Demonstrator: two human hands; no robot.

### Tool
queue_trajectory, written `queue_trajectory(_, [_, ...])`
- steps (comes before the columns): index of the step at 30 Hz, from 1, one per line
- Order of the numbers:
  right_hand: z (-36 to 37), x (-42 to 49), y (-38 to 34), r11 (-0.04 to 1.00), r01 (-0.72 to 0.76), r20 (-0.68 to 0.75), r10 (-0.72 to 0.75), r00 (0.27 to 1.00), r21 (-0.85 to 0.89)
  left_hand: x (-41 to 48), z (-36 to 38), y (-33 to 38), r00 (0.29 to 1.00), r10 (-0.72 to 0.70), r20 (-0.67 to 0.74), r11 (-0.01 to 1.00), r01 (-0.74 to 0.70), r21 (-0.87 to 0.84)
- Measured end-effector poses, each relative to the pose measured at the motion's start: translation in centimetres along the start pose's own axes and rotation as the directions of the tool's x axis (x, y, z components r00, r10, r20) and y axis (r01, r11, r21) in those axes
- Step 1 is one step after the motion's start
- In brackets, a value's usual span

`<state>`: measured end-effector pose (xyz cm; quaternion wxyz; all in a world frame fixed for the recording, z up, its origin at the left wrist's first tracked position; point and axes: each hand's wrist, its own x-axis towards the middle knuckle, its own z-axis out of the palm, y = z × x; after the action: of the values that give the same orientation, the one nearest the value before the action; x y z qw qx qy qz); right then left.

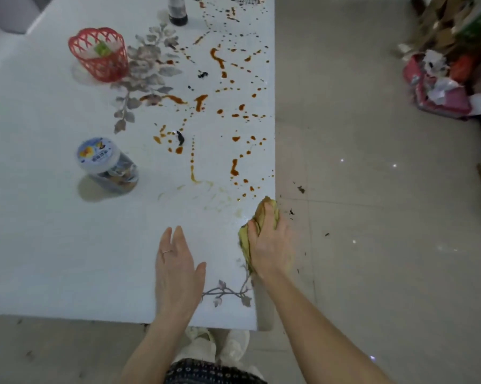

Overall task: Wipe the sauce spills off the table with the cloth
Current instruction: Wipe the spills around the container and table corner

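A white table (53, 245) with grey leaf prints carries orange-brown sauce spills (222, 106) spread over its right half, from the far end down to near the right edge. Faint smeared streaks lie just below the lowest drops. My right hand (271, 242) grips a bunched yellow cloth (244, 241) at the table's right edge, fingers curled over it. My left hand (175, 261) rests flat on the table to the left of the cloth, fingers straight, holding nothing.
A red plastic basket (99, 55) stands at the far left, a lidded jar (107, 164) at the middle left, a dark bottle (177, 11) at the far end. Right of the table is tiled floor (372, 189) with crumbs, with boxes and bags (441, 79) at the far right.
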<state>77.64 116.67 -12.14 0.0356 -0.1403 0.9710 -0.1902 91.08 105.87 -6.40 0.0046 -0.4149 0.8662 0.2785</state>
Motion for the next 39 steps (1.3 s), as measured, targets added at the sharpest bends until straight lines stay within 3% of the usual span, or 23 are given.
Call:
queue_trajectory(3, [0.4, 0.9, -0.4, 1.000, -0.017, -0.011, 0.017, 1.000, -0.016, 0.1, -0.1, 0.0, 1.000, -0.012, -0.002, 1.000, 0.012, 0.015])
queue_trajectory(6, [0.5, -3.8, 0.8, 0.998, 0.018, -0.061, -0.021, 0.998, -0.055, 0.2, -0.2, -0.2, 1.000, -0.020, 0.002, 1.000, 0.020, -0.002])
queue_trajectory(9, [0.3, -6.9, 1.8, 0.997, 0.056, -0.024, -0.057, 0.998, -0.049, 0.3, -0.1, -0.3, 0.999, -0.036, 0.015, 0.999, 0.036, 0.016])
queue_trajectory(15, [0.7, 1.3, -0.6, 0.998, 0.013, 0.026, -0.012, 1.000, -0.053, 0.0, 0.1, -0.2, 0.999, -0.031, 0.043, 0.999, 0.030, 0.038])
queue_trajectory(17, [1.0, 1.6, -0.8, 0.995, 0.012, -0.047, -0.017, 0.999, -0.103, 0.0, -0.2, 0.0, 0.998, -0.029, 0.048, 0.999, 0.028, 0.026])
queue_trajectory(23, [0.5, -6.3, 0.2, 0.937, 0.264, 0.012, -0.269, 0.963, -0.228, 0.3, -0.8, -0.1, 0.998, -0.032, 0.050, 0.999, 0.033, -0.010])
queue_trajectory(27, [0.6, -2.3, -0.3, 0.817, 0.533, 0.044, -0.538, 0.842, -0.221, 0.9, -1.0, 0.1, 0.996, -0.053, 0.066, 0.998, 0.054, -0.018])
queue_trajectory(29, [0.8, 1.6, -0.9, 0.815, 0.537, 0.025, -0.545, 0.838, -0.218, 0.8, -1.4, 0.3, 0.997, -0.052, 0.060, 0.998, 0.054, -0.022])
queue_trajectory(32, [1.0, 5.6, -1.4, 0.882, 0.413, 0.011, -0.421, 0.907, -0.230, 0.7, -2.3, 0.3, 0.998, -0.039, 0.048, 0.999, 0.041, -0.034])
queue_trajectory(35, [1.1, 3.9, -1.6, 0.910, 0.330, -0.030, -0.348, 0.937, -0.250, 0.8, -3.1, -0.2, 0.998, -0.046, 0.036, 0.997, 0.049, -0.065])
queue_trajectory(37, [1.2, 0.3, -2.0, 0.885, 0.379, -0.037, -0.403, 0.914, -0.272, 1.0, -3.3, -0.5, 0.998, -0.061, 0.034, 0.994, 0.063, -0.085])
queue_trajectory(39, [1.5, -2.7, -2.7, 0.818, 0.514, 0.007, -0.530, 0.848, -0.258, 1.1, -3.4, -0.7, 0.997, -0.064, 0.034, 0.991, 0.068, -0.113])
